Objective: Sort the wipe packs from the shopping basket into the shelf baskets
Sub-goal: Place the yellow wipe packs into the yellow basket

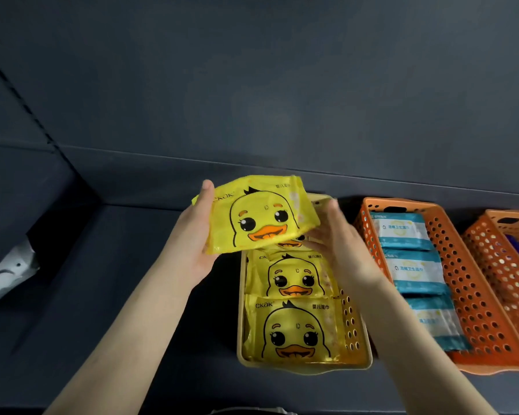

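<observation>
My left hand (192, 235) grips a yellow duck-face wipe pack (261, 214) by its left edge and holds it above the far end of the yellow shelf basket (357, 354). Inside that basket lie more yellow duck packs (291, 327) in a row. My right hand (339, 244) hovers beside the held pack's right edge with its fingers spread and slightly blurred; it holds nothing. To the right, an orange shelf basket (474, 298) contains teal-and-white wipe packs (402, 232). The shopping basket is out of sight.
A second orange basket (504, 253) stands at the far right with something dark blue in it. The baskets sit on a dark shelf (117, 295) with a dark back wall. A grey bracket-like object (9, 271) shows at the left edge.
</observation>
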Demonstrator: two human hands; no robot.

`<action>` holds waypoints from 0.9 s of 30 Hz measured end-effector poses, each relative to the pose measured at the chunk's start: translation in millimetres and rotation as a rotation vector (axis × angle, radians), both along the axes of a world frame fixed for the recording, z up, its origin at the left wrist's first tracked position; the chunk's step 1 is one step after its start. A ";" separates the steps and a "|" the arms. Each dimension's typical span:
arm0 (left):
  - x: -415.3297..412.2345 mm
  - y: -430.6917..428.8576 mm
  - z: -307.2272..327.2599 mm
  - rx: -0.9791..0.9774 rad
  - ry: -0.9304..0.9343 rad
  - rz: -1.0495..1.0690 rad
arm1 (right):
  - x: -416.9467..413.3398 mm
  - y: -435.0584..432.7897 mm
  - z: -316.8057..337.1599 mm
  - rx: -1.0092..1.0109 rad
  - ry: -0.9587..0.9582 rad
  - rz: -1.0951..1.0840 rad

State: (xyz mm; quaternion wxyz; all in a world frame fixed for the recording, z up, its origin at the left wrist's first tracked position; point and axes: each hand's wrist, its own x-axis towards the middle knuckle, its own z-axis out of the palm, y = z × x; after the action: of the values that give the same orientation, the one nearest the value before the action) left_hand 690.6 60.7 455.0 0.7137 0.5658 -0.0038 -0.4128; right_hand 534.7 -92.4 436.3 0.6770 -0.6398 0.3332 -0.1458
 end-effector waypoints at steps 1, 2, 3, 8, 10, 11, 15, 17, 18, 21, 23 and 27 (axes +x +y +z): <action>-2.6 -3.3 0.2 0.029 -0.018 -0.041 | -0.8 -4.3 6.4 0.125 -0.050 0.014; -6.4 -7.0 -0.4 0.055 -0.049 -0.074 | -0.4 -5.0 12.8 0.175 -0.051 0.018; -10.8 -10.8 -1.3 0.078 -0.093 -0.095 | -0.3 -4.6 18.0 0.166 -0.017 0.010; -20.8 -28.0 -8.9 0.277 -0.559 -0.065 | 5.2 -0.6 11.9 -0.152 0.091 -0.227; -20.3 -33.6 -11.6 0.321 -0.699 -0.047 | 5.4 -0.4 0.9 -0.315 0.084 -0.304; -20.5 -36.4 -12.8 0.333 -0.752 -0.046 | 5.5 -0.5 -2.5 -0.356 0.072 -0.345; -21.7 -44.6 -19.2 0.380 -0.973 -0.041 | 6.5 -5.1 -8.1 -0.617 0.115 -0.456; -19.6 -48.0 -24.7 0.371 -0.973 -0.019 | 6.6 -10.1 -12.2 -0.756 0.177 -0.459; -18.2 -49.9 -28.1 0.360 -0.947 -0.003 | 7.1 -11.4 -12.7 -0.775 0.184 -0.460; -14.2 -54.5 -34.2 0.340 -0.881 0.051 | 11.8 -14.4 -12.1 -0.759 0.182 -0.474; -13.1 -56.3 -34.8 0.339 -0.885 0.056 | 14.5 -17.2 -10.8 -0.745 0.190 -0.474; -13.0 -55.3 -35.7 0.337 -1.017 0.019 | 14.4 -33.2 -11.2 -0.722 0.185 -0.443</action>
State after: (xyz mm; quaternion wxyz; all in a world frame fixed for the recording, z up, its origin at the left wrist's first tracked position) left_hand 677.7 5.4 419.2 0.5246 0.8013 -0.2776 -0.0752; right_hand 549.1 -125.6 425.1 0.3295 -0.7589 0.4495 -0.3369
